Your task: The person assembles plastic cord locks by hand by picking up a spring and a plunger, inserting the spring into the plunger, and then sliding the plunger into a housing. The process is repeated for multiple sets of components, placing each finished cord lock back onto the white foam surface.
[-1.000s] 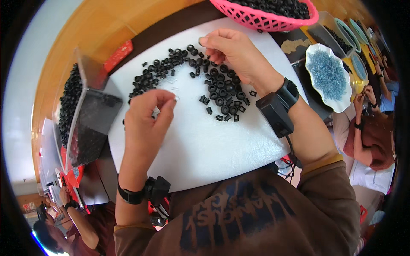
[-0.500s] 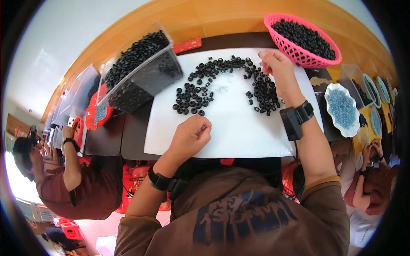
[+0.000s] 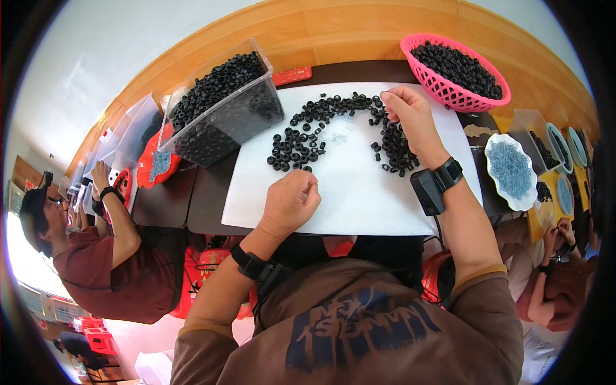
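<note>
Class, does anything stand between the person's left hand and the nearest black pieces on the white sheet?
Nothing visible does: the left hand is right beside the nearest black pieces, just below them in the picture.

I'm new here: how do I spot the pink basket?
Find the white sheet on the table. At its far right corner, beyond the right hand, sits an oval basket of small black parts; its pink lattice sets it apart from the white dish nearby.

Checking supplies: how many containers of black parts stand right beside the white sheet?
2: a clear bin left of the white sheet; a pink basket by its far right corner. Neither is hidden.
</note>
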Tool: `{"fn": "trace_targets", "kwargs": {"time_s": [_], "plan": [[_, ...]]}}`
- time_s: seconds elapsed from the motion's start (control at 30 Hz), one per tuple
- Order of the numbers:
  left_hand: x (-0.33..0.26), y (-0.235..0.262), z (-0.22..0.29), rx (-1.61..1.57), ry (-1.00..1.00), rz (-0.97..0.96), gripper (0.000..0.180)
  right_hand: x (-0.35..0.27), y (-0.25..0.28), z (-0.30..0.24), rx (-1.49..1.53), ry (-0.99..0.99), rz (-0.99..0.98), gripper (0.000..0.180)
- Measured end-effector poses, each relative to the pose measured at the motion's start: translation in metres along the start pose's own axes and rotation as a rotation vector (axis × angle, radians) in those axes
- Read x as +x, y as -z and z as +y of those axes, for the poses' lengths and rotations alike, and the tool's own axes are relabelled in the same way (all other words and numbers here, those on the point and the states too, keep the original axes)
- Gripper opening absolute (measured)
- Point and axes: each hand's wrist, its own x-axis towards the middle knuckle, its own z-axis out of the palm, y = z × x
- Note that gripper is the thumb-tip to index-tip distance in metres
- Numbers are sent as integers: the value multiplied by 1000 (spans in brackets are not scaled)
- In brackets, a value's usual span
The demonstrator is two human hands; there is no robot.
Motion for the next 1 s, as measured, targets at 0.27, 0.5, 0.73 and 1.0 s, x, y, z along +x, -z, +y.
{"fn": "trace_targets", "kwargs": {"time_s": [0.27, 0.5, 0.73, 1.0], "plan": [[-1, -1, 1, 7, 58, 6, 8, -6, -6, -10, 88, 31, -53, 16], [1, -2, 5, 105, 91, -15, 7, -9, -9, -11, 137, 42, -58, 17], [0, -5, 5, 127, 72, -4, 6, -8, -5, -12, 200, 6, -70, 15], [-1, -6, 2, 77, 121, -12, 4, -8, -6, -9, 182, -30, -43, 18]]}}
